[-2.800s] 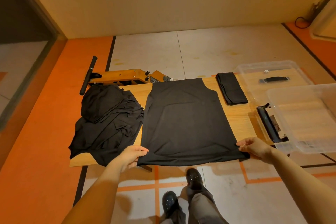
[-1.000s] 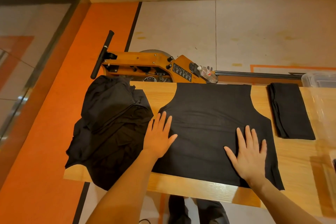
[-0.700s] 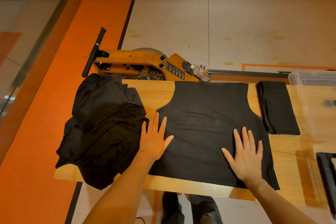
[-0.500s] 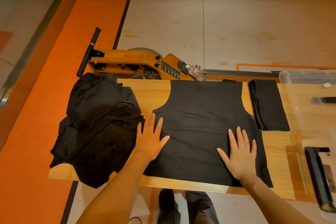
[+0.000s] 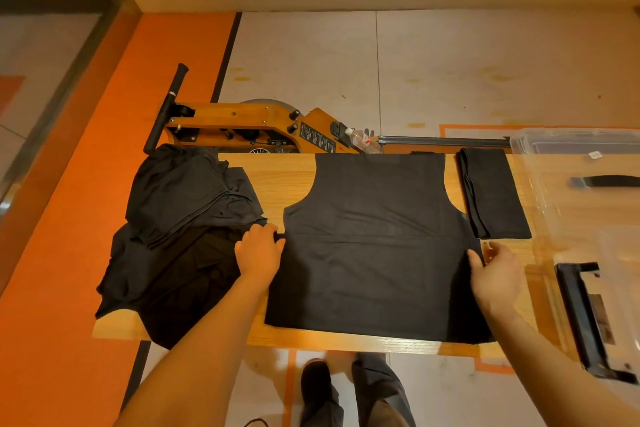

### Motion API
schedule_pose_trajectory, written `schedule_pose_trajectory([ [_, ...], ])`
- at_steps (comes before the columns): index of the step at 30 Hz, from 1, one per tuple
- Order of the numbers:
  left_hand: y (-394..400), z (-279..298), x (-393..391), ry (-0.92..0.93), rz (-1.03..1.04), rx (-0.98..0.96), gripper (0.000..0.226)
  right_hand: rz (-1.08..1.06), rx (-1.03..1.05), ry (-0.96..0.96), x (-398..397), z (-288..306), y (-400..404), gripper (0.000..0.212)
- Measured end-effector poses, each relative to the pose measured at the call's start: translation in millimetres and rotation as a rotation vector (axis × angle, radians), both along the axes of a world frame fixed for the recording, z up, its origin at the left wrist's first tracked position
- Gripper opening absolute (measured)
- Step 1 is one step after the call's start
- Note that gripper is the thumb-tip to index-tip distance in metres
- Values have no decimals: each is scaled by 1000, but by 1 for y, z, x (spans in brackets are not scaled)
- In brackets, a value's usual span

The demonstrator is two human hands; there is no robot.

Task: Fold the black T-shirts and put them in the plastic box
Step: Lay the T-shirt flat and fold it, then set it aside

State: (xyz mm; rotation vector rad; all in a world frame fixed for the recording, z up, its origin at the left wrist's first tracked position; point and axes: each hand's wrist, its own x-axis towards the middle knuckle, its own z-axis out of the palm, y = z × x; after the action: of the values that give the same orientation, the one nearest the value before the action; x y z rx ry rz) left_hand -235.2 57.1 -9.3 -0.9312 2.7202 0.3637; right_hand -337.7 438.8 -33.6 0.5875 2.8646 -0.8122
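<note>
Left hand [image 5: 258, 255] pinches the left edge of the flat shirt [image 5: 374, 246]; right hand [image 5: 497, 274] grips its right edge with curled fingers. Between them the smooth matte shirt lies lengthwise, neck end away. Beyond the right hand: folded shirt [image 5: 493, 192], clear plastic box [image 5: 568, 163].

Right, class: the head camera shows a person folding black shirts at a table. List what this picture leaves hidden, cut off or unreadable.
- Plastic box: cut off by the right edge; its contents cannot be checked.
- Left hand fingers: curled at the spread shirt's edge, fingertips hidden by the hand itself.
- Pile of shirts: overlapping dark cloth; their number is unclear.
- Label on the rowing machine: too small to read.
- Folded shirt: its layers are hidden.
</note>
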Motion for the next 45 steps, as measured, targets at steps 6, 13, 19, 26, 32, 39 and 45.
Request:
schedule_pose_trajectory([
  [6, 8, 0, -9, -36, -13, -10, 23, 74, -92, -40, 4, -6, -6, 52],
  [13, 6, 2, -7, 29, 50, 116, 10, -127, -300, -36, -4, 3, -8, 32],
  [19, 1, 2, -6, 42, 141, 254, 6, -176, -330, -12, -5, 8, -3, 17],
  [26, 2, 3, -8, 183, 218, 411, 8, -158, -373, 57, -3, 21, -4, 32],
  [32, 0, 7, -12, 235, 259, 446, 9, -67, -310, 52, -3, 27, 1, 24],
  [39, 2, 7, -15, 216, 254, 439, 14, -1, -248, 50, 0, 24, 5, 24],
  [45, 3, 4, -13, 255, 237, 417, 8, 78, -84, 203, 3, 29, 5, 21],
])
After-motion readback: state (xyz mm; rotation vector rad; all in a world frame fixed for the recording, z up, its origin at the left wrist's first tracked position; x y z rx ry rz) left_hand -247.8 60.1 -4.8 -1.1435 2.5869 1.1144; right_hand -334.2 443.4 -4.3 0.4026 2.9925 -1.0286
